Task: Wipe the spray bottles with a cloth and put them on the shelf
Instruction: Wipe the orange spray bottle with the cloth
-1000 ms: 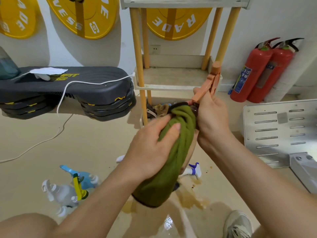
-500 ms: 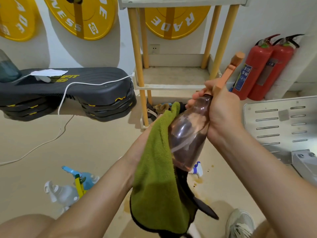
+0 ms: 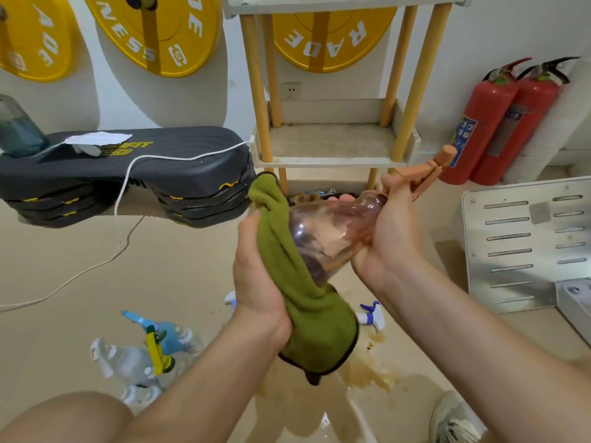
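My right hand (image 3: 388, 243) grips a clear brownish spray bottle (image 3: 332, 233) by its neck, and its orange trigger head (image 3: 428, 169) points up and right. The bottle is tilted with its base toward the left. My left hand (image 3: 256, 276) presses a green cloth (image 3: 307, 292) against the bottle's base and left side. Behind them stands the wooden shelf (image 3: 332, 161), its lower board bare. On the floor at lower left lie several more spray bottles (image 3: 147, 350), and a white and blue one (image 3: 372, 314) lies under my right forearm.
A stack of black step platforms (image 3: 128, 177) with a white cable sits to the left. Two red fire extinguishers (image 3: 499, 123) stand at the right wall. A metal perforated panel (image 3: 524, 244) lies right. A brown puddle (image 3: 371, 372) wets the floor below my hands. My shoe (image 3: 454, 417) is at lower right.
The bottle has tipped further toward horizontal, with its orange head swinging right. My left hand with the cloth has moved around from the bottle's side to cup its base.
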